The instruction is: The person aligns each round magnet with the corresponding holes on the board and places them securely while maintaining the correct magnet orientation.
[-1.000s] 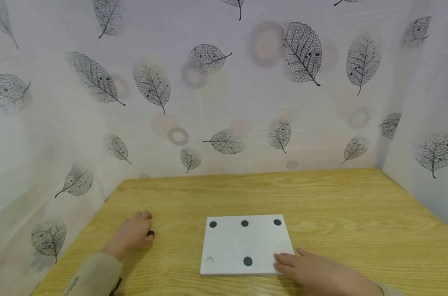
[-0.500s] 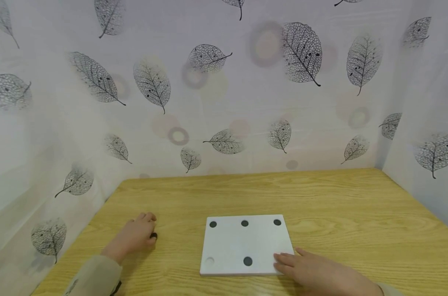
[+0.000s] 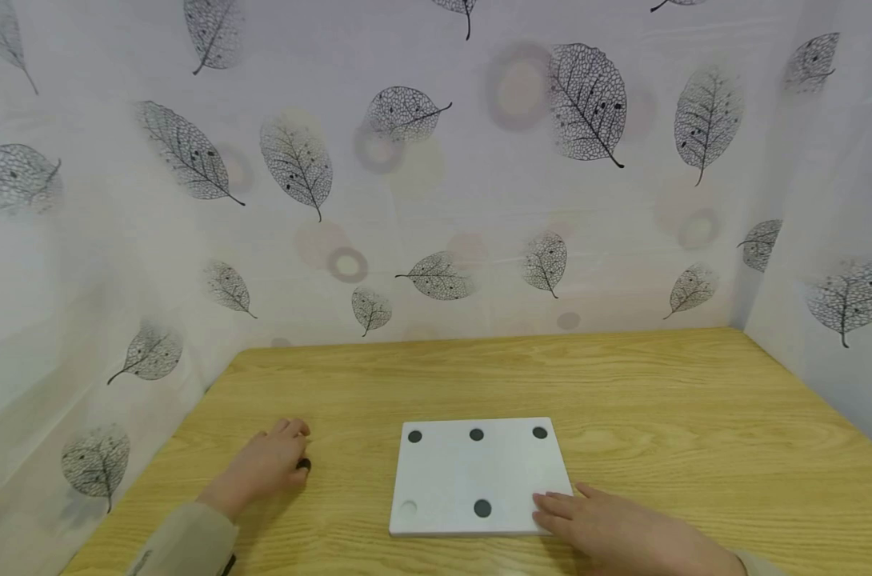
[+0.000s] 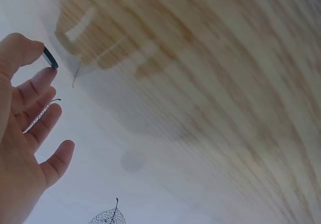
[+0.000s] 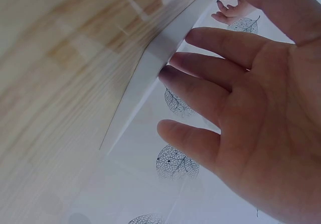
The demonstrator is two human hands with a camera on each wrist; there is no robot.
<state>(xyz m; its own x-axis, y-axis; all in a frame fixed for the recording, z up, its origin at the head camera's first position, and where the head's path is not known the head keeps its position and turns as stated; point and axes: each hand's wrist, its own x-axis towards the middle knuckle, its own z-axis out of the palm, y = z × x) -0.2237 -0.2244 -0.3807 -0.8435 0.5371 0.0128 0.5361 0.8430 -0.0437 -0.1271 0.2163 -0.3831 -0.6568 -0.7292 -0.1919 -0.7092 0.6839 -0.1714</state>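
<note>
A small dark disc (image 4: 50, 58) is pinched between the thumb and index finger of my left hand (image 3: 263, 468), above the table left of the board. The other left fingers are spread loosely. A flat white board (image 3: 479, 476) lies at the front middle, with dark discs along its far edge, among them a corner disc (image 3: 540, 433). Another dark disc (image 3: 482, 508) sits at the middle of its near edge. At its near left corner is a pale round recess (image 3: 408, 508). My right hand (image 3: 623, 524) rests straight fingertips on the board's near right corner, hiding that spot.
The wood-grain table (image 3: 659, 400) extends behind the board and to both sides. A white curtain (image 3: 436, 200) with a leaf print encloses the table at the back, left and right.
My left hand has drifted slightly right and nearer to me, still pinching the disc. The right hand and the board have kept their places.
</note>
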